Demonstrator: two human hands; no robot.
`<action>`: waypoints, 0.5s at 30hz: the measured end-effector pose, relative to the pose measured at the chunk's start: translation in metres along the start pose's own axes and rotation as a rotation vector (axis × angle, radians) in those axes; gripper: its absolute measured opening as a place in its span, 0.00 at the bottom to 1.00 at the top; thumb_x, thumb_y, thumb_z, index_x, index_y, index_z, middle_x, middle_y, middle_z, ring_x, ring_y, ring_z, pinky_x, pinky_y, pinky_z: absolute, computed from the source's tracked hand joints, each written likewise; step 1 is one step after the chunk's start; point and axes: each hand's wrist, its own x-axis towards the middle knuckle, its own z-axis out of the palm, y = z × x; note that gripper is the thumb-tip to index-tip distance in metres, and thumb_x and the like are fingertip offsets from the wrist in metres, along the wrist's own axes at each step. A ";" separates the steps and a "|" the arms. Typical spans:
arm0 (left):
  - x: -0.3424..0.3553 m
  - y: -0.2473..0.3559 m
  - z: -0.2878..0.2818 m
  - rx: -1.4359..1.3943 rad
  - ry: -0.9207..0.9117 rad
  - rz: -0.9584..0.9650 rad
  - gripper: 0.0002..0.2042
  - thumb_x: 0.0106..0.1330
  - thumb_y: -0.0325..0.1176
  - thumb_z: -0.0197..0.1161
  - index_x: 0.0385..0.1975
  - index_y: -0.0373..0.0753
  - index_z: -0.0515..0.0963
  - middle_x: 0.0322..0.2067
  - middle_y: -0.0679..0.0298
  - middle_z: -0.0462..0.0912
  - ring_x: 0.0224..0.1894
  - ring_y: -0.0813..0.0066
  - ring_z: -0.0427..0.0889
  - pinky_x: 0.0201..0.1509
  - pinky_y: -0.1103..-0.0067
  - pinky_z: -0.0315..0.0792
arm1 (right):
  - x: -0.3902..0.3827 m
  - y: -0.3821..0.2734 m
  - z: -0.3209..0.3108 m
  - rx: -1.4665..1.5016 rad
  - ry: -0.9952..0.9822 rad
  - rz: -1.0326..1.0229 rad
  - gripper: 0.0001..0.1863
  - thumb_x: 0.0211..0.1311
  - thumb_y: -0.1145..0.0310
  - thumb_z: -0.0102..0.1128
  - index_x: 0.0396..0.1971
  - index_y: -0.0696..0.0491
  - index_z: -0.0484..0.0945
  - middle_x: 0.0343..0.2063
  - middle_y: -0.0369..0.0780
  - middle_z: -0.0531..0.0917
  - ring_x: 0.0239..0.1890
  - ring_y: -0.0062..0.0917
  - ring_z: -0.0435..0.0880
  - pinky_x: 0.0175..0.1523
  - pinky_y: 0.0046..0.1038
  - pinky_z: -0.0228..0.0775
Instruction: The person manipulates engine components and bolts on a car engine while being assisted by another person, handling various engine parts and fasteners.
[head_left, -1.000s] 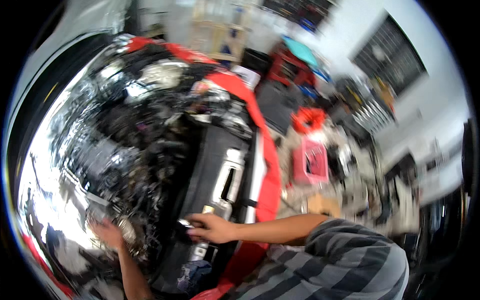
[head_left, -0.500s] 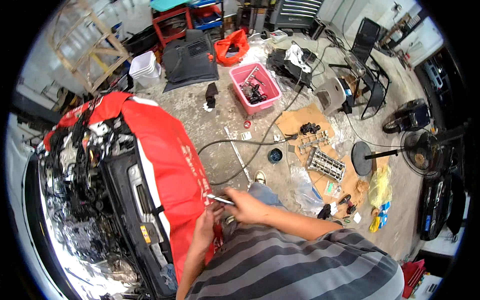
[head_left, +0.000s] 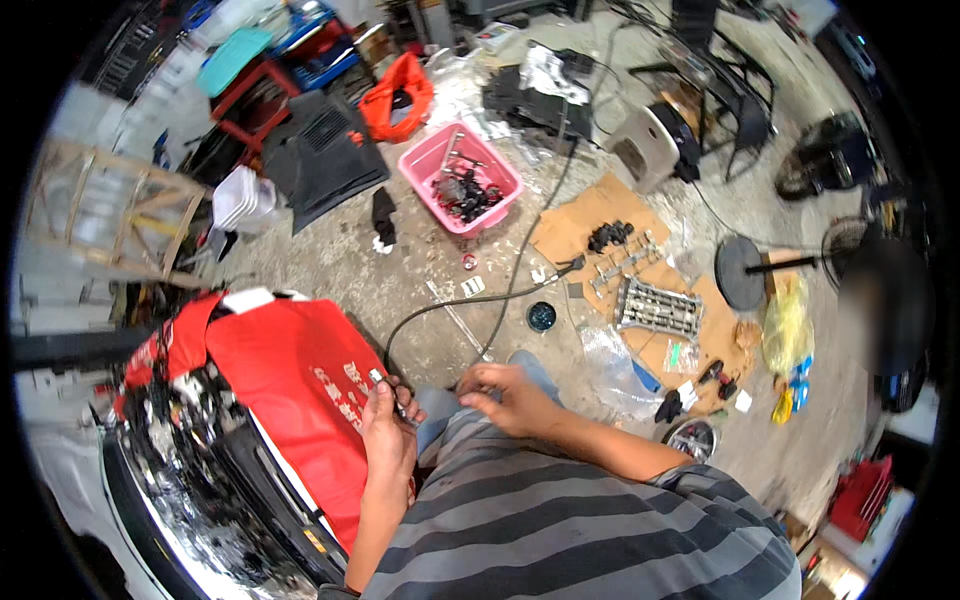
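My left hand [head_left: 388, 430] is closed around a slim metal tool with a silver tip [head_left: 376, 376]; its exact kind is too small to tell. To its right, my right hand [head_left: 505, 398] has its fingers curled together in front of my body, and whatever it may hold is hidden. The two hands are apart. Just left of my left hand lies a red cover [head_left: 290, 360] with pale lettering, draped over the front of a car. The car's uncovered engine bay [head_left: 200, 470] shows beyond it at the lower left.
A pink bin [head_left: 455, 215] of metal parts stands on the floor ahead. A black hose [head_left: 440, 306] crosses the floor. Cardboard [head_left: 565, 232] at the right carries a metal engine part [head_left: 658, 308] and smaller pieces. A small dark bowl [head_left: 541, 317] sits nearby. A stand fan's base [head_left: 738, 272] is farther right.
My view has turned and shifted away from the engine bay. My hands have drawn apart: the right let go of the silver tool, which now shows in my left hand.
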 end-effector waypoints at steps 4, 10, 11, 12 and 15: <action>0.054 0.021 0.020 0.107 -0.022 -0.154 0.18 0.72 0.49 0.48 0.44 0.39 0.69 0.21 0.71 0.60 0.21 0.81 0.57 0.24 0.82 0.55 | -0.016 0.051 -0.046 -0.052 0.343 0.378 0.07 0.57 0.72 0.59 0.34 0.59 0.78 0.29 0.47 0.82 0.34 0.37 0.82 0.41 0.33 0.72; 0.175 0.026 0.028 0.370 -0.167 -0.214 0.20 0.70 0.55 0.47 0.47 0.46 0.70 0.20 0.73 0.59 0.19 0.83 0.55 0.23 0.83 0.54 | -0.196 0.180 -0.053 -0.251 1.216 0.973 0.10 0.56 0.73 0.56 0.36 0.59 0.79 0.26 0.47 0.83 0.30 0.33 0.84 0.40 0.31 0.75; 0.197 0.026 0.036 0.457 -0.200 -0.234 0.19 0.70 0.56 0.48 0.45 0.46 0.70 0.20 0.73 0.60 0.20 0.82 0.57 0.24 0.83 0.55 | -0.235 0.190 -0.032 -0.364 1.353 1.074 0.10 0.57 0.74 0.55 0.37 0.61 0.78 0.23 0.44 0.84 0.27 0.29 0.84 0.38 0.29 0.76; 0.220 0.026 0.045 0.522 -0.238 -0.250 0.19 0.70 0.55 0.49 0.44 0.46 0.69 0.20 0.73 0.61 0.21 0.82 0.59 0.24 0.82 0.56 | -0.265 0.190 -0.004 -0.347 1.545 1.246 0.11 0.56 0.73 0.57 0.37 0.61 0.79 0.23 0.44 0.84 0.26 0.29 0.84 0.37 0.29 0.76; 0.278 0.011 0.095 0.705 -0.411 -0.304 0.13 0.70 0.50 0.51 0.36 0.47 0.70 0.22 0.71 0.69 0.22 0.80 0.67 0.26 0.80 0.62 | -0.352 0.189 0.119 0.110 2.145 1.445 0.12 0.56 0.70 0.57 0.39 0.59 0.79 0.23 0.44 0.84 0.24 0.29 0.84 0.30 0.30 0.76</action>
